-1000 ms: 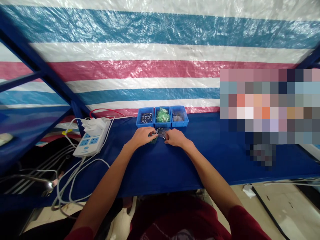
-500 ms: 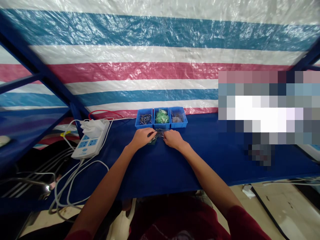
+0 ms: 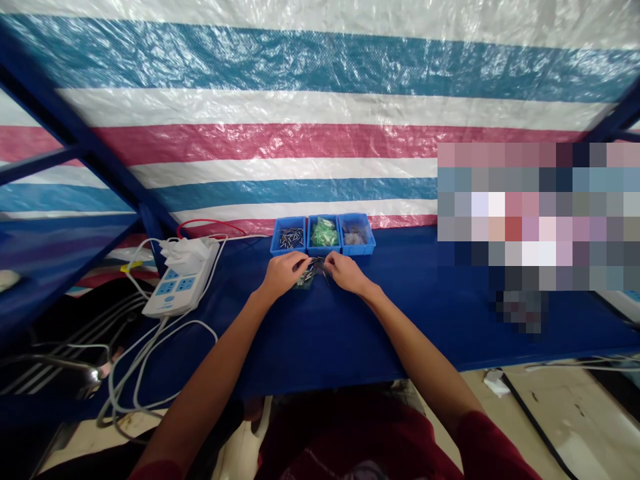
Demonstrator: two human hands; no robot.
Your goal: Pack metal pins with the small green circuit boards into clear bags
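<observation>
My left hand (image 3: 285, 272) is curled with thumb and fingertips together at a small heap of dark and shiny slim pieces (image 3: 316, 265). Across the heap, my right hand (image 3: 346, 273) has its fingers closed in a pinch. What either hand grips is too small to make out. A small clear bag with greenish contents (image 3: 303, 280) lies under the left fingers. Just beyond the hands stand three blue bins: the left bin (image 3: 289, 253) holds many short black-and-silver pins, the middle bin (image 3: 324, 252) green-tinted plastic packets, the right bin (image 3: 358, 251) small translucent pieces.
A white power strip (image 3: 175, 293) with plugs and looping cables (image 3: 145, 373) lies on the left of the blue table (image 3: 320, 340). Striped plastic sheeting (image 3: 280, 147) hangs behind the table. Blue frame posts (image 3: 100, 160) stand at the left. A blurred-out patch covers the right side.
Both hands have shifted slightly up, and the fingers have lifted a little apart, so more of the dark pieces between them shows. The bins have not moved.
</observation>
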